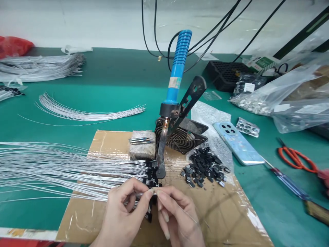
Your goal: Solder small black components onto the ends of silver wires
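My left hand (125, 209) is closed in a pinch, thumb against forefinger, on a thin grey-white wire. Right beside it, fingertips almost touching, my right hand (177, 214) pinches too; a fine silvery strand (189, 215) trails from it down to the right. Whatever lies between the fingertips is mostly covered. Just beyond stand black connectors (150, 173) on the ends of many white wires (113, 168) running off left. Above them a blue-handled soldering iron (177, 68) is clamped tip down. A pile of small black housings (205, 164) lies to the right.
The work is over a cardboard sheet (226, 212) on a green mat. Behind are a small fan (180, 137) and a block with metal rods (142, 149). Rightward lie a phone (236, 144), red-handled scissors (295, 157) and plastic bags (282, 92). Loose wires (95, 115) lie back left.
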A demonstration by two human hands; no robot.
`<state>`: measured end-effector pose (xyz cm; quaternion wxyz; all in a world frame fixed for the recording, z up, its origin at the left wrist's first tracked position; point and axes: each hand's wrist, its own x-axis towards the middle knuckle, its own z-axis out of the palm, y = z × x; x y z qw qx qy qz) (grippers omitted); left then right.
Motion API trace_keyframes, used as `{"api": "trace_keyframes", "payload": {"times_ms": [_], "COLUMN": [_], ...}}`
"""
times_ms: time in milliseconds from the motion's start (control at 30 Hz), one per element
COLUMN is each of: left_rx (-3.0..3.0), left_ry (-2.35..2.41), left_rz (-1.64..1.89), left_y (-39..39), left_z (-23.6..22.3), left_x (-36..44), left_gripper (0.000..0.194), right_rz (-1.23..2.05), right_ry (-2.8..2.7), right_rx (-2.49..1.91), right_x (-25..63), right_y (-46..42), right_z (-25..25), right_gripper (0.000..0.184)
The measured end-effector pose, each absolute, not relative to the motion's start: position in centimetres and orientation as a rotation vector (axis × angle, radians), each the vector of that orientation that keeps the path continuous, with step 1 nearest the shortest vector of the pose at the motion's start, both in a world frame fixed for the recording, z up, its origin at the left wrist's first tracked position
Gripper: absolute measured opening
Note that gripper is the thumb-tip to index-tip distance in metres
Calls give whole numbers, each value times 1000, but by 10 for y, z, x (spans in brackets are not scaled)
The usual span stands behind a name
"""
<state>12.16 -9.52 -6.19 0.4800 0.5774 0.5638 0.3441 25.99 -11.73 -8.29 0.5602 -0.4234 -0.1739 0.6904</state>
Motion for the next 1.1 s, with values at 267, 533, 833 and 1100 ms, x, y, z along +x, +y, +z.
{"api": "trace_keyframes", "payload": {"times_ms": [267,533,833,1100], "left_rx": [1271,1232,1336,1487], "left_ry": [1309,1318,1337,1404], "left_rz": [840,865,865,937], "left_y": [-91,-89,-91,-95], "left_z": [-55,-53,-53,-49], "left_x": [124,125,124,128], "left_gripper": [28,26,25,21], "right_rz": [1434,1425,1364,1379], "right_ry": [-525,-680,-577,-536], "right_rx": [-1122,-1084,-1222,-1248], "right_x": [257,266,257,257], "right_y": [-119,-120,-118,-119], "right_z": [-74,-86,-67,-66], "right_gripper": [17,20,17,22]}}
